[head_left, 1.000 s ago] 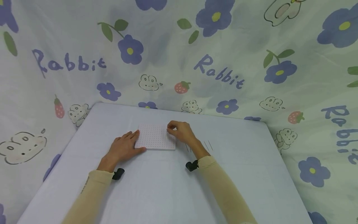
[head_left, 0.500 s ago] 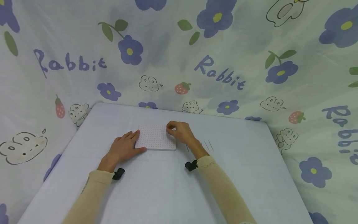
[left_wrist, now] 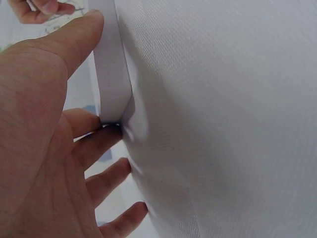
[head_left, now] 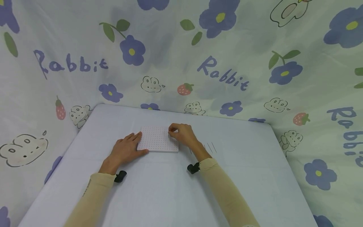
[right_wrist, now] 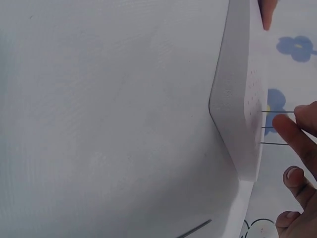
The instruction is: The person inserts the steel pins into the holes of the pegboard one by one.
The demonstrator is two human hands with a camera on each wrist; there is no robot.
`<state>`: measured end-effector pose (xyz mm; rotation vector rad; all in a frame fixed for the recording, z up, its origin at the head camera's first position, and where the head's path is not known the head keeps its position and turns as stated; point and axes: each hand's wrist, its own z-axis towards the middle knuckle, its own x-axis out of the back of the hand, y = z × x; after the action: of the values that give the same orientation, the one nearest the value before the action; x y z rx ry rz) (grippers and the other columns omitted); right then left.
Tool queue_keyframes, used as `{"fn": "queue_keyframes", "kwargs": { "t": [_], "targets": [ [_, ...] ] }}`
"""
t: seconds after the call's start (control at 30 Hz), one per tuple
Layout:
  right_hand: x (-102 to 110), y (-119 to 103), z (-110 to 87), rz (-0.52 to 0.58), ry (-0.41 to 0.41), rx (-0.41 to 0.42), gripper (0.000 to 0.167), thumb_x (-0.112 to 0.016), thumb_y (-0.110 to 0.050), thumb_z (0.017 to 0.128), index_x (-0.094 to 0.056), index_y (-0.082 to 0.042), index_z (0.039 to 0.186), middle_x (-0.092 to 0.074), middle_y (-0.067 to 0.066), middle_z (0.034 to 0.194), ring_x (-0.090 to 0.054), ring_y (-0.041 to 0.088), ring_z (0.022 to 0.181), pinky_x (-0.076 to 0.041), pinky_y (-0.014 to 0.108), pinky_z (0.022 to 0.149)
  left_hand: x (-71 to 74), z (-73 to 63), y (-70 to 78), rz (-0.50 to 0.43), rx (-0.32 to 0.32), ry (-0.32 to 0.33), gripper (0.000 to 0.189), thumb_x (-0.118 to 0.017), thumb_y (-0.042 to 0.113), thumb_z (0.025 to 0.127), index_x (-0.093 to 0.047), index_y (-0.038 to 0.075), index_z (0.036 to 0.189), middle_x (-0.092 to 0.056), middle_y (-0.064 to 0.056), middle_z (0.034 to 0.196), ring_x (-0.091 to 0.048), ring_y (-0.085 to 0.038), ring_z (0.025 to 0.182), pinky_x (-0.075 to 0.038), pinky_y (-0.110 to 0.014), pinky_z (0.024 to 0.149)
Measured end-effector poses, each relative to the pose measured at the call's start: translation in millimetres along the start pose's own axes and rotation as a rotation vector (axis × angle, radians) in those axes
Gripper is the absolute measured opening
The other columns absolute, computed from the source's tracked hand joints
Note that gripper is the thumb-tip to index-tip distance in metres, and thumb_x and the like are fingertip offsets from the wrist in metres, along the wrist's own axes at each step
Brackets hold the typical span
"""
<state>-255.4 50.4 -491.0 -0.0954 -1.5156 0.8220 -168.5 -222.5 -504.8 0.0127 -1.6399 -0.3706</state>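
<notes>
A white, square board (head_left: 154, 140) dotted with a grid of small holes lies on the table. My left hand (head_left: 126, 148) rests against its left corner, thumb (left_wrist: 84, 37) along the near side and the other fingers spread, straight, around the left edge. At the board's right part, my right hand (head_left: 185, 135) pinches a thin metal rod (right_wrist: 278, 111) between thumb and index finger. The rod's lower end meets the board's holed face. Another thin rod (right_wrist: 273, 144) stands in the board close by, and a third shows partly behind the index finger.
Several thin dark rods (head_left: 214, 147) lie on the white-covered table (head_left: 158, 192) to the right of the board, some partly behind the right wrist. One loose rod (right_wrist: 194, 229) shows in the right wrist view. A patterned curtain (head_left: 170, 56) surrounds the table's back and sides.
Barely anything differs: the right hand stays at the board's right part with a very slight shift. The left hand and the board keep their places.
</notes>
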Motion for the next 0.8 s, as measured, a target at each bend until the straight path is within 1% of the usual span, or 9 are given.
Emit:
{"fn": "queue_keyframes", "kwargs": {
  "t": [0.17,0.37,0.47,0.53,0.63,0.7,0.8],
  "targets": [
    [-1.3,1.8,-1.5,-0.011,-0.002,0.017,0.011,-0.068,-0.03,0.097,-0.074,-0.025,0.104,-0.075,-0.01,0.102,-0.067,0.011,0.097,-0.049,0.04,0.096,0.2,-1.2,1.3,-0.002,0.002,0.006,0.096,-0.064,0.061,0.091,-0.03,-0.001,0.156,-0.038,-0.025,0.156,-0.032,-0.046,0.145,-0.031,-0.068,0.109],
    [-2.8,3.6,-2.7,0.003,0.01,0.019,0.011,-0.068,-0.03,0.097,-0.074,-0.026,0.104,-0.074,-0.011,0.1,-0.067,0.01,0.095,-0.052,0.036,0.09,-0.2,-1.0,1.1,-0.002,-0.001,0.006,0.095,-0.064,0.06,0.092,-0.03,-0.001,0.156,-0.038,-0.025,0.157,-0.032,-0.046,0.145,-0.03,-0.068,0.109],
    [-3.5,3.5,-2.4,0.003,0.01,0.016,0.01,-0.068,-0.03,0.097,-0.074,-0.026,0.104,-0.074,-0.011,0.1,-0.066,0.009,0.094,-0.052,0.036,0.091,-0.4,-0.9,0.9,-0.009,0.001,0.001,0.096,-0.063,0.061,0.091,-0.029,-0.001,0.157,-0.037,-0.024,0.157,-0.031,-0.046,0.145,-0.029,-0.069,0.109],
    [-3.6,3.0,-2.3,-0.006,0.009,0.011,0.011,-0.068,-0.031,0.097,-0.074,-0.026,0.104,-0.075,-0.011,0.1,-0.066,0.01,0.095,-0.049,0.04,0.098,-0.7,-0.6,0.4,-0.01,0.003,-0.003,0.097,-0.062,0.062,0.091,-0.029,-0.001,0.157,-0.037,-0.024,0.157,-0.03,-0.046,0.146,-0.029,-0.069,0.11],
    [-2.9,2.4,-2.4,-0.026,0.004,-0.004,0.012,-0.068,-0.033,0.096,-0.074,-0.026,0.104,-0.075,-0.011,0.102,-0.067,0.013,0.1,-0.041,0.051,0.107,-1.3,-0.2,-0.4,-0.007,0.005,-0.003,0.097,-0.062,0.062,0.091,-0.028,-0.001,0.157,-0.036,-0.024,0.158,-0.03,-0.046,0.146,-0.029,-0.069,0.11],
    [-1.7,2.5,-3.0,-0.042,-0.004,-0.012,0.014,-0.068,-0.035,0.096,-0.074,-0.026,0.105,-0.075,-0.012,0.103,-0.067,0.014,0.104,-0.036,0.057,0.11,-1.4,-0.1,-0.2,-0.003,0.002,0.001,0.097,-0.062,0.063,0.091,-0.029,-0.001,0.157,-0.037,-0.024,0.157,-0.031,-0.046,0.145,-0.029,-0.069,0.109],
    [1.7,3.9,-4.5,-0.049,-0.011,-0.025,0.016,-0.069,-0.038,0.096,-0.074,-0.025,0.105,-0.075,-0.012,0.104,-0.067,0.017,0.109,-0.033,0.061,0.11,-1.7,0.1,-0.2,0.0,-0.002,0.006,0.097,-0.062,0.063,0.091,-0.029,-0.001,0.157,-0.037,-0.024,0.157,-0.031,-0.046,0.145,-0.03,-0.069,0.109]
  ]
}}
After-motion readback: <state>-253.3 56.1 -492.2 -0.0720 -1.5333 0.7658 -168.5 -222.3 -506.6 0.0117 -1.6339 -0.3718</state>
